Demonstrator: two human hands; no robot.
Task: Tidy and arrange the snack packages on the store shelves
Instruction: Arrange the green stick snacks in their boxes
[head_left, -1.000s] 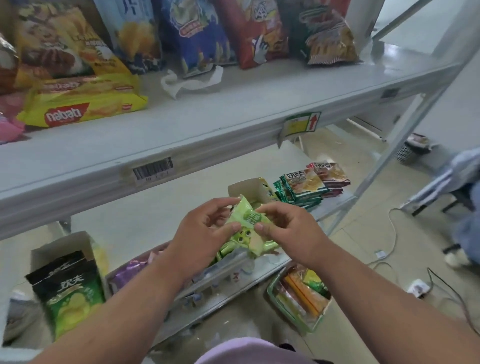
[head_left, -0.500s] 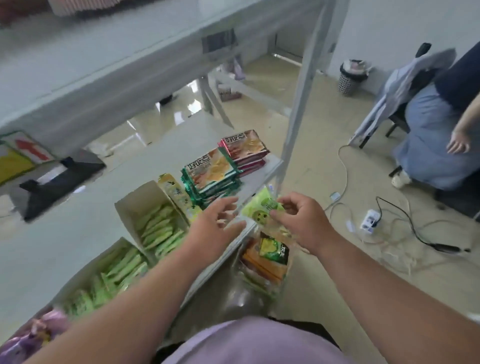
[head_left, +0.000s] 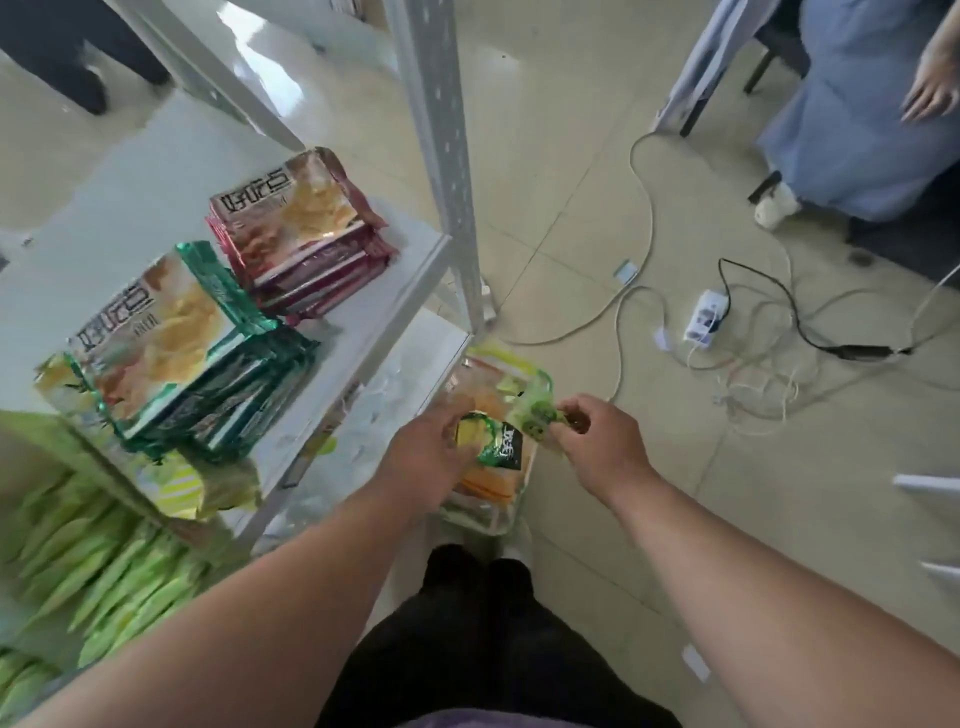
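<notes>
My right hand (head_left: 597, 441) pinches a small light-green snack packet (head_left: 536, 418) by its edge, just above a basket (head_left: 485, 522) of mixed snack bags on the floor. My left hand (head_left: 431, 452) reaches into the same basket with relaxed fingers, its fingertips against a black-and-green bag (head_left: 501, 449). On the white shelf (head_left: 400, 280) to the left lie a stack of green chip packs (head_left: 171, 353) and a stack of red chip packs (head_left: 296, 228). Several more light-green packets (head_left: 104, 571) fill a box at the lower left.
The shelf's grey upright post (head_left: 441, 130) stands just behind the basket. Cables and a white power strip (head_left: 706, 314) sprawl over the tiled floor to the right. A seated person in blue (head_left: 857, 104) is at the upper right. My black-trousered legs (head_left: 478, 623) are below.
The view has swung down from the upper shelves. Both hands dropped from the shelf box to the floor basket; my left hand let go of the green packet, and my right still holds it.
</notes>
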